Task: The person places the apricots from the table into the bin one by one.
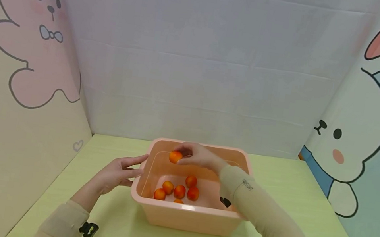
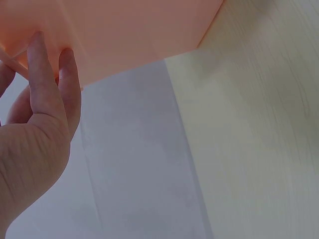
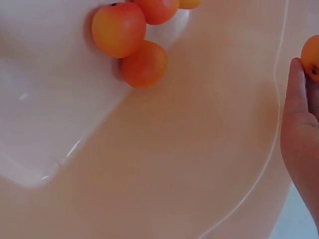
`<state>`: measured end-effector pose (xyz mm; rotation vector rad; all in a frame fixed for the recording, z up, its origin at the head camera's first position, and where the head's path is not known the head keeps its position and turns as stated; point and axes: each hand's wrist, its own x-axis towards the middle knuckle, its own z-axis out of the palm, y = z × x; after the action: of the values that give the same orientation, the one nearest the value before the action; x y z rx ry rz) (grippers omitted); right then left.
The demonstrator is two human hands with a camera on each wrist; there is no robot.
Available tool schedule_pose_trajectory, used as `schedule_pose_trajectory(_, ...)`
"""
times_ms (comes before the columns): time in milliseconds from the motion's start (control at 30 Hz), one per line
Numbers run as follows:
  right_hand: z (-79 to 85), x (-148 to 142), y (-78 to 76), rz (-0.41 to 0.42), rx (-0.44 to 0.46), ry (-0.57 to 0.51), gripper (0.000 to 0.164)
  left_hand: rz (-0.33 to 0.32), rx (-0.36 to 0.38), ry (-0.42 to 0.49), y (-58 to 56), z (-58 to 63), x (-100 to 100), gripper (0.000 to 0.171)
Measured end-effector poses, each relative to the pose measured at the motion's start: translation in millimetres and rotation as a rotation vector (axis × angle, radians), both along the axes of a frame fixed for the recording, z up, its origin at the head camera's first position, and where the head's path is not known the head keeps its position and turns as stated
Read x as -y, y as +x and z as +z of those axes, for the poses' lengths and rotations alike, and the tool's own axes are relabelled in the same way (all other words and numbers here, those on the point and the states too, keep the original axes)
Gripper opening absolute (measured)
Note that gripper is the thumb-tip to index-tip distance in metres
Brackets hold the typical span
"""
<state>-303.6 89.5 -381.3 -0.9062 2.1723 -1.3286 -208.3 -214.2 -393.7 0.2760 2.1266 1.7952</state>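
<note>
A pink plastic basin (image 1: 194, 220) stands on the table with several round orange-red fruits (image 1: 179, 191) lying on its floor, mostly toward the near left. Over the back left part of the basin, my right hand (image 1: 200, 156) pinches one more orange fruit (image 1: 175, 157) between thumb and fingers, above the others. That held fruit (image 3: 312, 56) shows a small dark spot in the right wrist view, at the frame's edge. My left hand (image 1: 115, 173) touches the basin's left side with fairly straight fingers. In the left wrist view, its fingertips (image 2: 38, 42) rest against the outer wall by the rim.
The pale yellow-green table (image 1: 104, 225) extends around the basin on both sides and in front. A white cloth backdrop (image 1: 196, 67) rises behind it. Side panels carry a cartoon bear (image 1: 43, 71) at left and a cartoon rabbit (image 1: 354, 128) at right.
</note>
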Motion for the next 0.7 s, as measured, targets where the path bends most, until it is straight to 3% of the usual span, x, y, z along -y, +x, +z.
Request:
schedule_pose_trajectory(300, -11.4, 5, -5.3, 0.013, -0.032, 0.040, 0.036, 0.010, 0.004, -0.015, -2.1, -2.7, 2, 0.066)
schedule_pose_trajectory(700, -12.3, 5, -5.3, -0.010, -0.051, 0.106, 0.037, 0.010, 0.009, -0.013, -3.7, -4.8, 3, 0.065)
